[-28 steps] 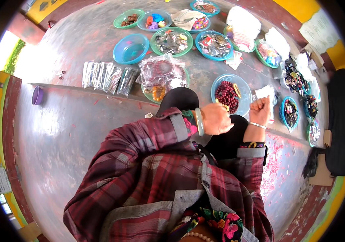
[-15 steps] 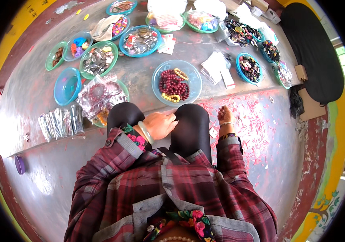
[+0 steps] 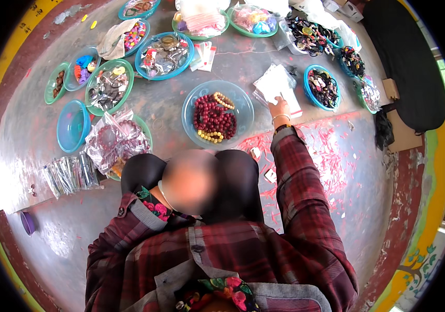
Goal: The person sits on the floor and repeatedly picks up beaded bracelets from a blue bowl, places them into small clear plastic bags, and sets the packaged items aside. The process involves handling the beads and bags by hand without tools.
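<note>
My right hand (image 3: pixel 280 108) reaches out to a loose pile of white and clear plastic packets (image 3: pixel 270 83). Its fingertips are at the near edge of the pile, with the fingers partly stretched and nothing seen gripped. Over my lap, between my knees, lies my left hand (image 3: pixel 188 182); it is smeared, so its fingers do not show. In front of my knees stands a clear bluish bowl (image 3: pixel 187 125) holding dark red bead strings (image 3: pixel 217 117) and yellow bead strings (image 3: pixel 211 137).
Left of the bowl are an empty blue basin (image 3: pixel 73 126), bagged bracelets (image 3: pixel 115 138) and narrow packets (image 3: pixel 69 174). Several bowls of small goods stand farther back. A blue bowl of dark cords (image 3: pixel 323 88) sits at the right. Red scraps (image 3: pixel 326 161) litter the lower floor.
My right hand has moved forward from beside my right knee to the packets. My left hand has shifted slightly back toward me and is now blurred.
</note>
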Motion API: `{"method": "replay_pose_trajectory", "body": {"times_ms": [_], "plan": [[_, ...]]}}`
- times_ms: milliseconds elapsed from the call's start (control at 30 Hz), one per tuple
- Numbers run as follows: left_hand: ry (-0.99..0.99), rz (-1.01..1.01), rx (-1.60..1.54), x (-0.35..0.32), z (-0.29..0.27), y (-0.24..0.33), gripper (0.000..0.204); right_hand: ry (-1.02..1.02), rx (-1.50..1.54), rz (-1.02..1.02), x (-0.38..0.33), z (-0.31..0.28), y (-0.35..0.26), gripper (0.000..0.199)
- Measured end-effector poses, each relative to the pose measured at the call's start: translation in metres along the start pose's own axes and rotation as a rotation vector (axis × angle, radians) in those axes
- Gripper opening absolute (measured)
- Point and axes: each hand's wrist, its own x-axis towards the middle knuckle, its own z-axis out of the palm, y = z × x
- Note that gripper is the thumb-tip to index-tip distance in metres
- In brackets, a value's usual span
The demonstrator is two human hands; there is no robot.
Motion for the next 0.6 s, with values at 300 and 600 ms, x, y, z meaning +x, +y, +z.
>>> {"method": "replay_pose_trajectory", "body": {"times_ms": [300, 600], "plan": [[-0.006, -0.037, -0.018, 0.007, -0.001, -0.004, 0.011, -0.106, -0.238, -0.07, 0.035, 0.018, -0.006, 0.042], [-0.014, -0.019, -0.023, 0.013, 0.0, -0.007, 0.01, -0.169, -0.338, -0.012, 0.051, 0.024, 0.011, 0.03]]}}
